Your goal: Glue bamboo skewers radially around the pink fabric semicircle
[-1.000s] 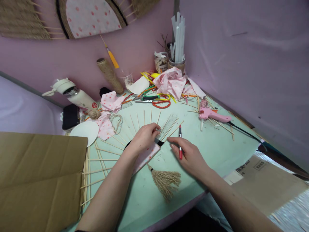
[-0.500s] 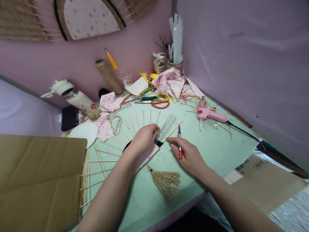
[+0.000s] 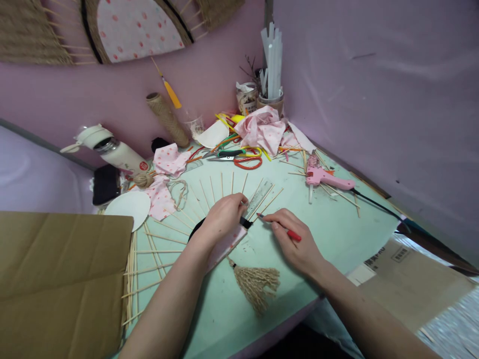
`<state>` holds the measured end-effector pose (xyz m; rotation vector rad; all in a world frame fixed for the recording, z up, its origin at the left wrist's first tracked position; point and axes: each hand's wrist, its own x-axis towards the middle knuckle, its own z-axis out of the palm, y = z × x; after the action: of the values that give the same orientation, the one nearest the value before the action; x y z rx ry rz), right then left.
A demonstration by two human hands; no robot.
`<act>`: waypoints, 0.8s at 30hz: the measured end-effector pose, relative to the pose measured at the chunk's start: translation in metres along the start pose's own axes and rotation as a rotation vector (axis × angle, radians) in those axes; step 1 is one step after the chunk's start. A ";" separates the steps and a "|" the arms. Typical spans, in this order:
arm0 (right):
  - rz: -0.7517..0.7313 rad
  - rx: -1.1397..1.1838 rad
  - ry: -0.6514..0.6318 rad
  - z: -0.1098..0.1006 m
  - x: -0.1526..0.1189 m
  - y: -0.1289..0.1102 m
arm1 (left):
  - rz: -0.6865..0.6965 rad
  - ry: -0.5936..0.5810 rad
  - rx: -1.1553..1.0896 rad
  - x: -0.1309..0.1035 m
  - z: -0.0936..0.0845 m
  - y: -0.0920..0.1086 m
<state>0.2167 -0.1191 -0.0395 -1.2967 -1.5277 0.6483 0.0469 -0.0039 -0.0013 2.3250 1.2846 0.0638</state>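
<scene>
My left hand presses down on a half-made fan with pink dotted cloth, a black edge and thin bamboo ribs spreading out over the mint-green table. A clear ruler lies on the ribs at its fingertips. My right hand grips a red pen that points left, with its tip near the fan's black corner. A jute tassel lies below the fan.
A pink glue gun with its cord lies at the right. Scissors, pink cloth, a twine spool, a bottle and cups stand at the back. Brown cardboard covers the left; a white paper disc lies beside it.
My right hand has turned the red pen from pointing away to pointing left, bringing its tip toward the fan's black corner. My left hand stays on the fan.
</scene>
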 end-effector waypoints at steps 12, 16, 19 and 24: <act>0.028 0.026 -0.022 0.001 0.000 0.001 | 0.003 -0.003 0.024 0.001 0.002 -0.002; 0.028 0.026 -0.026 0.002 0.000 0.001 | 0.010 -0.004 0.026 0.001 0.002 -0.001; 0.026 0.025 -0.030 0.002 0.000 0.002 | 0.000 -0.005 0.022 0.000 0.002 0.000; 0.030 0.017 -0.029 0.002 0.001 0.002 | -0.007 -0.006 0.026 0.000 0.001 0.001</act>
<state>0.2157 -0.1177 -0.0414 -1.3049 -1.5252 0.7006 0.0484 -0.0047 -0.0019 2.3405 1.2984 0.0378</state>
